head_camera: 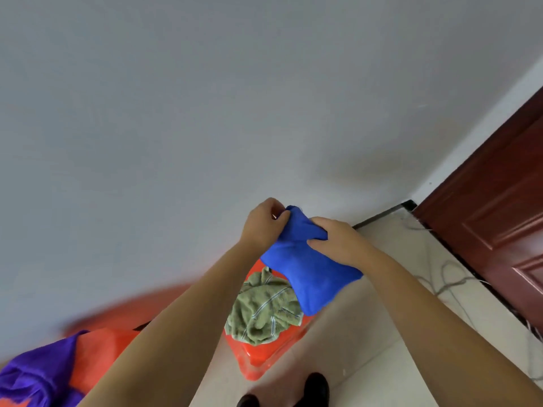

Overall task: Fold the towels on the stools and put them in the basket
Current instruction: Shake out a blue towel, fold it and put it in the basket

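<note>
A blue towel [308,277] hangs in the air in front of the wall, bunched at its top. My left hand [264,224] pinches its upper left corner. My right hand [335,239] grips the bunched top edge just to the right. Below the towel stands a red stool [258,359] with a crumpled green striped towel [264,312] on its seat. A second red stool [97,348] at the lower left, blurred, carries a purple towel [32,377]. No basket is in view.
A plain grey wall [205,113] fills most of the view. A dark red door [493,230] stands at the right, with loose cables [449,277] on the tiled floor beside it. My dark shoes [314,389] show at the bottom edge.
</note>
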### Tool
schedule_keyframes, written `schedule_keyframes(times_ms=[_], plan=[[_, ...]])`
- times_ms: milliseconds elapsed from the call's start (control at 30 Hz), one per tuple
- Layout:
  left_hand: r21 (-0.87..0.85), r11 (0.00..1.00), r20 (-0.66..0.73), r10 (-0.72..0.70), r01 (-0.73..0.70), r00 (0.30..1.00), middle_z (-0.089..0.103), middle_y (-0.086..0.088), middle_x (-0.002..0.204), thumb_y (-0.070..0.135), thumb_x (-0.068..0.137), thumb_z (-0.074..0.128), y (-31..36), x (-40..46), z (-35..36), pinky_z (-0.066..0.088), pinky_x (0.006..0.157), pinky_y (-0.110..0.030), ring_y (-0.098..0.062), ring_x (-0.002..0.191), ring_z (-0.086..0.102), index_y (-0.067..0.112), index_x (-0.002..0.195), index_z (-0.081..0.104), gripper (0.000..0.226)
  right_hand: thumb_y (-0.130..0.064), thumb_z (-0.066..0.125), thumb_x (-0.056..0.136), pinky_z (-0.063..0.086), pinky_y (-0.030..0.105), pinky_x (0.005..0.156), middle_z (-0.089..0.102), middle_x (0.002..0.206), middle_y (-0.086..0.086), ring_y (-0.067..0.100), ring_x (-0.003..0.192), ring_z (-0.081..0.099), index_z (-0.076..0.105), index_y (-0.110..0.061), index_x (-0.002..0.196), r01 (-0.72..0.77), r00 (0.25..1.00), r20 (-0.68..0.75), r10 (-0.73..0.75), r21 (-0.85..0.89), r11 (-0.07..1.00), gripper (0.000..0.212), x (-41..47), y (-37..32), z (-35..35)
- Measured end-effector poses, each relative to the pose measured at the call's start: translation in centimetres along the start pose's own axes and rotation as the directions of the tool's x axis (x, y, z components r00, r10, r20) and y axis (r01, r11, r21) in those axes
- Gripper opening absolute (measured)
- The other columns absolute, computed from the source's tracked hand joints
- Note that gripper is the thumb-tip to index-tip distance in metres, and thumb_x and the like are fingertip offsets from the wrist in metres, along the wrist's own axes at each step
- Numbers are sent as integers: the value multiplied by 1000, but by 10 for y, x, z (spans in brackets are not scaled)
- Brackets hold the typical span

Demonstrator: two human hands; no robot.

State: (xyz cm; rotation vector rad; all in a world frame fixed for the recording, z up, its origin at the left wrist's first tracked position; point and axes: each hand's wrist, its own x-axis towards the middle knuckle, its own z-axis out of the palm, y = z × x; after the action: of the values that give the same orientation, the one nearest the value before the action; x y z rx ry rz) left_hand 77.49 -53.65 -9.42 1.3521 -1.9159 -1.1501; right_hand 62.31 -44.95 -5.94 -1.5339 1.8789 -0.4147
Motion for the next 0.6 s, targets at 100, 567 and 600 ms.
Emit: schedule_keyframes(times_ms=[100,567,600], plan=[[-22,999,67,-22,23,998,57,-4,79,13,93,50,9,10,6,37,63,-25,-19,75,49,11,82,55,12,-17,53,89,50,32,82,67,104,0,21,96,62,59,-21,116,-21,998,-65,22,27,999,28,-17,10,-6],[-576,215,747,-253,789,615,57,-20,128,70,91,23,0,-83,97,54,75,-48,-35,106,66,27,126,56,65,-31,61,90,54,35,73,70,105,5,25,94,67,61,-20,111,-162,826,-83,557,913,375,24,-109,63,-53],[-596,168,757,-208,785,619,66,-17,119,69,91,22,13,-88,107,57,69,-45,-33,93,71,24,118,62,65,-31,61,90,54,36,73,69,109,7,26,96,66,60,-20,115,-158,807,-73,587,929,334,27,-120,74,-53]])
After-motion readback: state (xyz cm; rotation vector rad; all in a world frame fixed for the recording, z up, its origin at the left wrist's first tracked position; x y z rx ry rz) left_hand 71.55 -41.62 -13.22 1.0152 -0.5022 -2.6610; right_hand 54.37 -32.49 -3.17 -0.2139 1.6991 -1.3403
